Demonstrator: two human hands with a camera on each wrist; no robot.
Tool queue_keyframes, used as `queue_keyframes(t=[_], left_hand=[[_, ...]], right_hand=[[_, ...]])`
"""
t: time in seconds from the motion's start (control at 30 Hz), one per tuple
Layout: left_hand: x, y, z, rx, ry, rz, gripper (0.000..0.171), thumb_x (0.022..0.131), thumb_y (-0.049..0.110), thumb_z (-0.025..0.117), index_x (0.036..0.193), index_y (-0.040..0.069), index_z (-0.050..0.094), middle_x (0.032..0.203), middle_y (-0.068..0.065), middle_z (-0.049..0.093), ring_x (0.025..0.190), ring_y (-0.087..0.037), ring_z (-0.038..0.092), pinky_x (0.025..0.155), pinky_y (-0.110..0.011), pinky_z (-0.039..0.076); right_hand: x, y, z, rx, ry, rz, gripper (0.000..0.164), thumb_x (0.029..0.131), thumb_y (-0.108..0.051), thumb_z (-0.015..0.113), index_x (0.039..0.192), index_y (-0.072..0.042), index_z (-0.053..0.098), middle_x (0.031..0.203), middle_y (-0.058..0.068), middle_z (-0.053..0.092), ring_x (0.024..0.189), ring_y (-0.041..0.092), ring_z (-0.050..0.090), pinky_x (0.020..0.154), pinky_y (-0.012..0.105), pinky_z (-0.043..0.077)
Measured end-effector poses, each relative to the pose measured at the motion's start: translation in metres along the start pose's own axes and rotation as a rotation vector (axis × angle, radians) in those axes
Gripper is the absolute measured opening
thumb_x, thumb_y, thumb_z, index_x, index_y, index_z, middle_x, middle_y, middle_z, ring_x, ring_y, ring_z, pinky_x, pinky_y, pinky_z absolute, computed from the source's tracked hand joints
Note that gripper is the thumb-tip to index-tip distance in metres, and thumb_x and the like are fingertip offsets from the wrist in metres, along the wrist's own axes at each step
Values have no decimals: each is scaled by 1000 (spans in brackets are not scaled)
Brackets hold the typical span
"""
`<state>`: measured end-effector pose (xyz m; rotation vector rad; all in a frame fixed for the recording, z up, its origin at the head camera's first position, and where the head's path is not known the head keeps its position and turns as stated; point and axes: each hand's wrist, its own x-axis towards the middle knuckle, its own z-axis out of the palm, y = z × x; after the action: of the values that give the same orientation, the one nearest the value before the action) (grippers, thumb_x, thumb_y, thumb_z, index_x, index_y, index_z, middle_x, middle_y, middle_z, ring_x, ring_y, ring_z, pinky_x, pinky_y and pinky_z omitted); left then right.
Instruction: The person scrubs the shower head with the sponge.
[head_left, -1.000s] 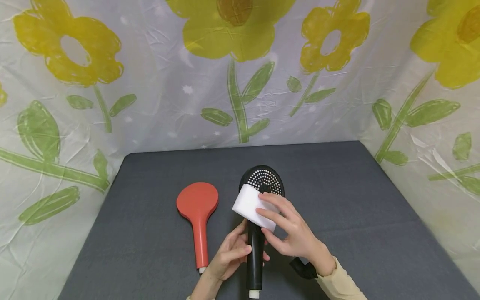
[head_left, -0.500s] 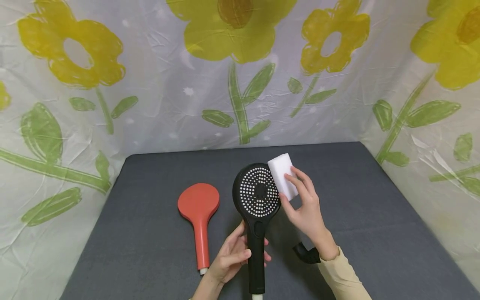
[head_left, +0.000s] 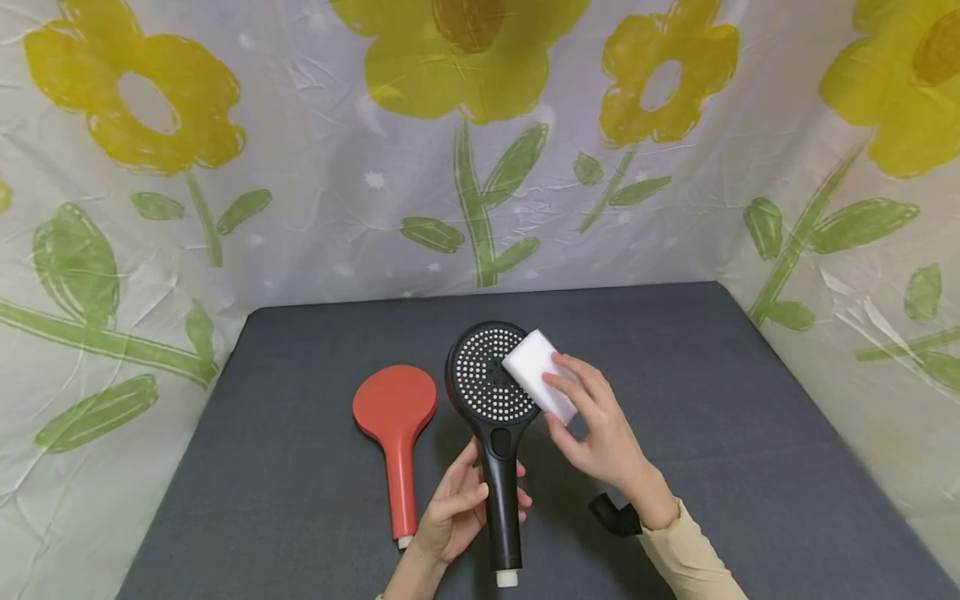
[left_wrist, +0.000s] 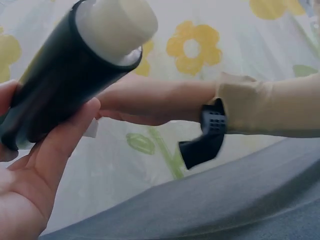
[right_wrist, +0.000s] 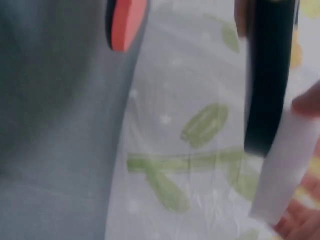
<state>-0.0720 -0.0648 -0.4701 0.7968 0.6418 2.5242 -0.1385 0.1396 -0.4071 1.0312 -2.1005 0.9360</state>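
Note:
A black shower head (head_left: 491, 375) with a face of small white nozzles is held up over the table, nozzle side towards me. My left hand (head_left: 453, 508) grips its black handle (left_wrist: 60, 75), fingers wrapped behind and thumb in front; the pale threaded end pokes out below. In my right hand (head_left: 603, 425), thumb and fingers pinch a white sponge block (head_left: 536, 371). The sponge (right_wrist: 287, 165) lies against the right part of the nozzle face and covers some of it. From the right wrist view, the shower head (right_wrist: 270, 75) appears edge-on beside the sponge.
A red shower head (head_left: 396, 408) lies on the dark grey table (head_left: 285, 467), left of the black one, its white end towards me. A black wrist device (head_left: 617, 515) hangs at my right wrist. Behind the table stands a flower-patterned curtain (head_left: 315, 167).
The sponge has gone from the lower face to the upper right edge, then back inward over the right side. The black shower head has shifted left with my left hand.

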Motion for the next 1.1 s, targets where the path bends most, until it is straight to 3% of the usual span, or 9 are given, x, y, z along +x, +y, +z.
queue_keyframes(t=[0.1,0.17,0.43,0.57,0.77,0.97,1.1], left_hand=[[0,-1,0,-7,-7,-18,58,87,-2,31,140,4,7,116,-21,46,94,-33,57,79,-46,46],[1,-2,0,-18,-23,-33,58,87,-2,30,140,4,7,115,-21,47,93,-33,58,78,-45,46],[0,-5,-1,-40,-43,-70,58,89,-1,28,141,4,4,116,-19,47,93,-31,58,79,-42,47],[0,-7,-3,-35,-48,-82,57,88,-2,27,141,3,4,116,-20,47,93,-32,58,79,-43,47],[1,-9,-3,-29,-33,-115,58,88,-2,27,141,5,5,116,-20,47,93,-33,58,78,-43,47],[1,-9,-3,-35,-43,-117,59,88,-3,28,142,7,4,117,-21,47,95,-35,57,79,-45,46],[1,-7,-4,-25,-35,-100,60,88,-4,27,142,9,3,117,-21,46,98,-37,55,80,-47,45]], right_hand=[[4,9,-1,-33,21,91,38,81,-18,54,116,-2,54,129,19,40,115,32,37,78,44,40],[6,10,0,-41,20,104,38,81,-16,55,116,-2,54,129,19,39,115,32,37,77,45,41],[8,-14,13,52,-112,-62,37,84,-21,54,117,-4,54,129,18,40,117,32,37,93,42,30],[12,-13,16,92,-132,-82,36,84,-20,55,117,-5,54,129,18,39,118,32,36,94,41,29],[18,7,14,19,-114,30,40,80,-18,59,118,-7,53,131,15,38,118,29,36,85,45,33],[17,20,8,-46,-11,166,42,75,-7,63,116,-5,54,130,16,38,115,31,37,81,49,33],[10,13,6,-26,-36,130,40,77,-11,60,116,-4,54,130,16,39,115,31,37,83,47,33]])
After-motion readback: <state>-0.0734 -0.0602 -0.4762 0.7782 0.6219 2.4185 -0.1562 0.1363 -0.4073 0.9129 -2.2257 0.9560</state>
